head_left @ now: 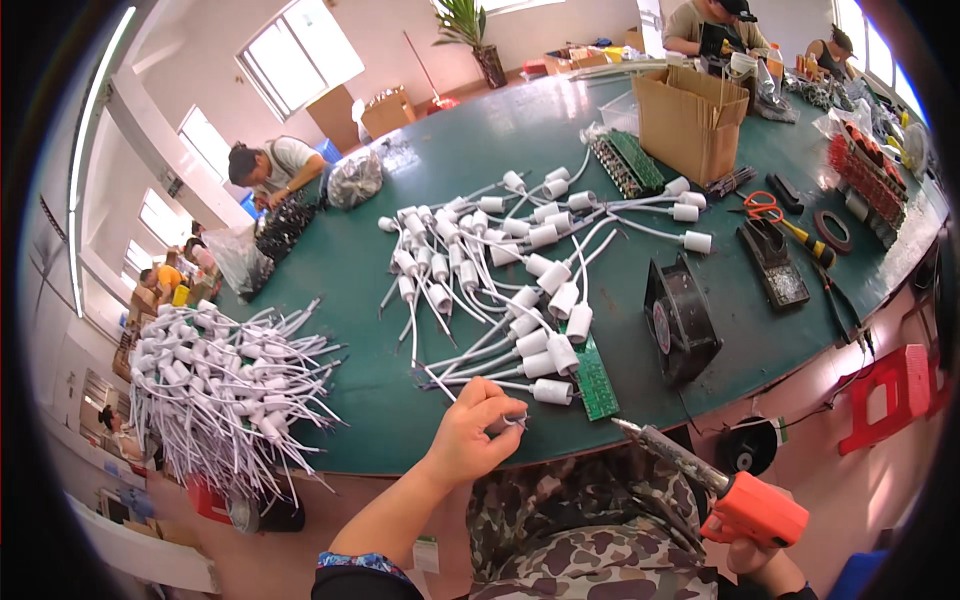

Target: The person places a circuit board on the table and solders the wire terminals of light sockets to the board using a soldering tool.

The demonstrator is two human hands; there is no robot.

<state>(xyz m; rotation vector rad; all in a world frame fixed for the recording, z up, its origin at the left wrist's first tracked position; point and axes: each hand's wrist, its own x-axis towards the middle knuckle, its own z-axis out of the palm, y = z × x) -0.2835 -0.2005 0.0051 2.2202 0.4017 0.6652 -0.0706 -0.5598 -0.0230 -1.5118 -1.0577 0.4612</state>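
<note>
Near the table's front edge my left hand [474, 432] is closed in a pinch. A small greyish thing with thin ends shows at its fingertips, too small to name. My right hand [758, 562], lower right, grips an orange-handled soldering gun [757, 508], its metal tip pointing up and left toward a green circuit board [597, 382]. The tip is apart from the board. Several white cylindrical sockets [563, 353] with white cables rest against the board's left side and partly cover it. Behind them spreads a loose heap of the same white sockets [440, 262].
A bigger pile of white cabled sockets [230, 380] overhangs the table's left edge. To the right stand a black fan [680, 320], a black holder [773, 265], pliers [838, 300] and tape [833, 232]. Farther back are a cardboard box [690, 122], stacked green boards [625, 162] and co-workers.
</note>
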